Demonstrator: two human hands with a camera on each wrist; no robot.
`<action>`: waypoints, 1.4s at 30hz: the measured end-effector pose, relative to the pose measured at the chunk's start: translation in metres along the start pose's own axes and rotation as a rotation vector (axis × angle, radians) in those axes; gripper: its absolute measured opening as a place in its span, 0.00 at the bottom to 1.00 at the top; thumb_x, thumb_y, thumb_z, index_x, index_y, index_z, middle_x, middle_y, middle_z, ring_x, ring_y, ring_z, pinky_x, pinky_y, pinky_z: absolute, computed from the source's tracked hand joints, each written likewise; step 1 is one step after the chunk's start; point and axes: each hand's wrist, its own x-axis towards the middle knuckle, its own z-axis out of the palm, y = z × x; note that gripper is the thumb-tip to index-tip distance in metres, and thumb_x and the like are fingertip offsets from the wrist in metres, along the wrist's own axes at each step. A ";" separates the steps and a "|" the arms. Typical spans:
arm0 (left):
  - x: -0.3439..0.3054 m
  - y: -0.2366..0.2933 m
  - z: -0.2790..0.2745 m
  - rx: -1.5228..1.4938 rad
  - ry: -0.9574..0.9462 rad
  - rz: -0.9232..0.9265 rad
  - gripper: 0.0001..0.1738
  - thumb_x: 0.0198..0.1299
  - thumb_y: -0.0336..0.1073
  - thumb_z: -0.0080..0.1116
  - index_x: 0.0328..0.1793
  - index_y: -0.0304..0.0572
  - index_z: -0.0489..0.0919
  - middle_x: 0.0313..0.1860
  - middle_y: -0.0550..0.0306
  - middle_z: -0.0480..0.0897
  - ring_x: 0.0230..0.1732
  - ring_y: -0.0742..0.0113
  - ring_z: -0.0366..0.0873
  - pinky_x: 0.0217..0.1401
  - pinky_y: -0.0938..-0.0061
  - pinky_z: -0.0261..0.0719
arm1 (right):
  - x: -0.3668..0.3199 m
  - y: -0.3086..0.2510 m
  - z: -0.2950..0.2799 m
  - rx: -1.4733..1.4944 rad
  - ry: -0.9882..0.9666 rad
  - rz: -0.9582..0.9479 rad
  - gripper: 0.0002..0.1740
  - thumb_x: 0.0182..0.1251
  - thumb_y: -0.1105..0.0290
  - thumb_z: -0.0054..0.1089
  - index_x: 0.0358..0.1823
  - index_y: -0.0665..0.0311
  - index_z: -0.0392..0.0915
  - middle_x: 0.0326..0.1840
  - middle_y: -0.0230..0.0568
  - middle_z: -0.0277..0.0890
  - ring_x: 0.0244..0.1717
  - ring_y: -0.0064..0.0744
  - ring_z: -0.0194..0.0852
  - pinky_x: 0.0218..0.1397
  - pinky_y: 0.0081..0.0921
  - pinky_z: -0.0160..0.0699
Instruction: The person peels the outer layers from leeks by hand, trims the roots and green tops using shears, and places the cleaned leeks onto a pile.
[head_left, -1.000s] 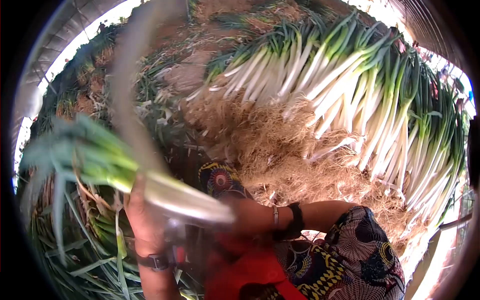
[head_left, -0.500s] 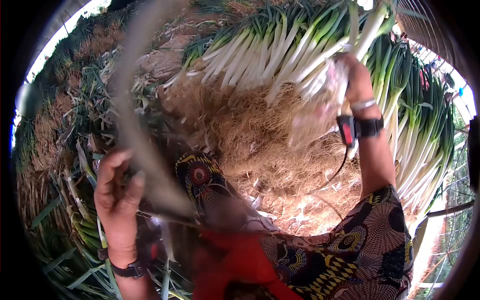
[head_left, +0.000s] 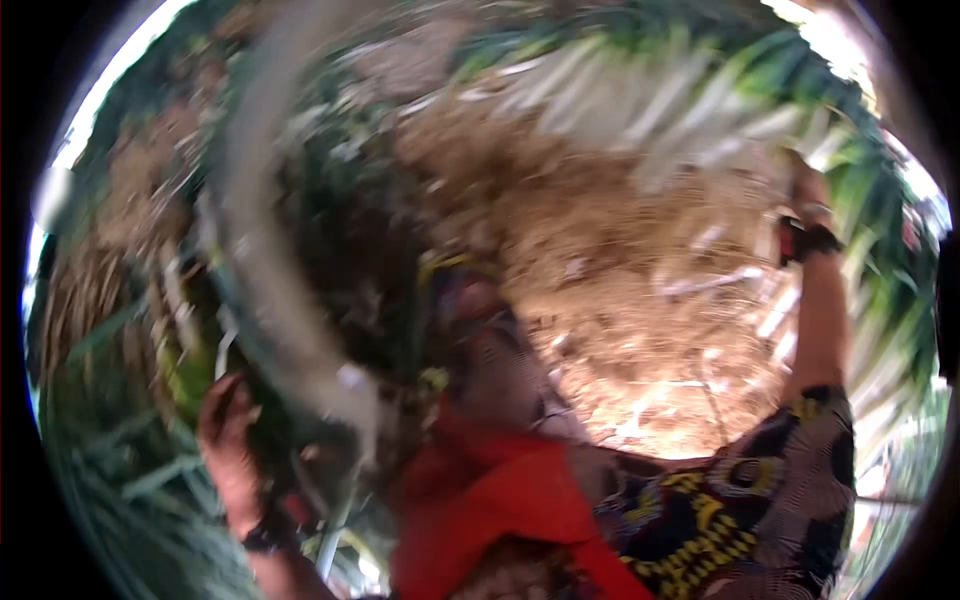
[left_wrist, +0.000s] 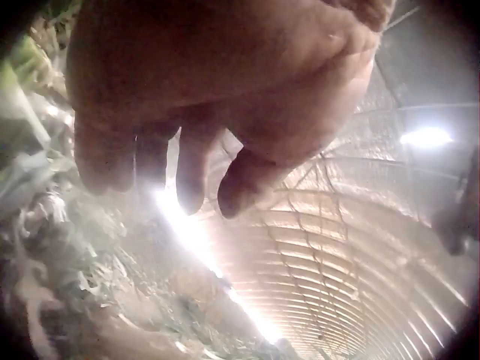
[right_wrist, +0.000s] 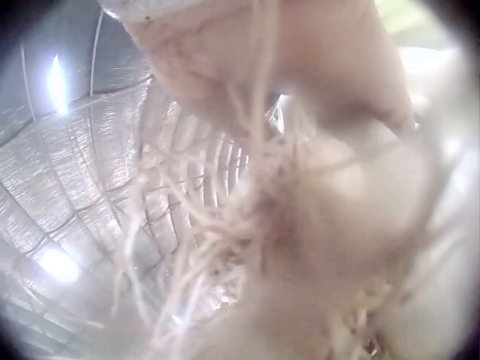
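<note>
The right hand reaches to the laid-out leeks at the upper right, blurred by motion. In the right wrist view, its fingers curl over a pale leek stalk, with thin roots hanging close to the camera; the grip is partly hidden. Low at the left of the head view, the left hand hovers near green leek leaves. In the left wrist view, the left hand has loosely bent, parted fingers and holds nothing.
Brown roots cover the ground between the arms. A blurred pale curved bar crosses the left of the head view. The person's patterned clothing and red cloth fill the bottom. A ribbed roof arches overhead.
The leek bunch first in the left hand has passed to the right hand, which has moved out to the right-hand rows. The left hand has let go and dropped lower.
</note>
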 end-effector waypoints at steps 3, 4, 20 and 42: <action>-0.018 -0.040 -0.028 0.150 0.099 0.040 0.16 0.64 0.38 0.58 0.53 0.35 0.79 0.40 0.61 0.81 0.41 0.72 0.76 0.51 0.77 0.72 | 0.006 0.028 0.021 0.096 -0.078 -0.041 0.29 0.65 0.71 0.49 0.70 0.61 0.63 0.66 0.51 0.69 0.64 0.46 0.70 0.68 0.32 0.65; -0.021 -0.051 -0.033 0.152 0.114 0.015 0.16 0.63 0.39 0.58 0.52 0.36 0.80 0.39 0.62 0.81 0.39 0.73 0.76 0.49 0.78 0.73 | 0.012 0.041 0.033 0.006 -0.069 -0.128 0.31 0.64 0.65 0.58 0.69 0.62 0.63 0.67 0.51 0.68 0.66 0.48 0.68 0.69 0.33 0.64; -0.073 -0.107 -0.048 -0.263 0.149 -0.265 0.10 0.61 0.30 0.60 0.48 0.37 0.81 0.36 0.63 0.81 0.37 0.78 0.74 0.44 0.82 0.72 | 0.019 -0.150 -0.027 -0.312 0.622 0.104 0.44 0.57 0.43 0.63 0.65 0.68 0.63 0.67 0.54 0.64 0.62 0.57 0.64 0.59 0.59 0.64; 0.151 -0.134 -0.146 0.808 0.333 -0.072 0.18 0.57 0.44 0.56 0.42 0.37 0.83 0.40 0.40 0.84 0.43 0.46 0.83 0.48 0.60 0.80 | -0.121 -0.681 -0.003 1.527 -1.431 -0.423 0.11 0.56 0.66 0.61 0.32 0.69 0.79 0.22 0.37 0.77 0.23 0.29 0.75 0.27 0.28 0.70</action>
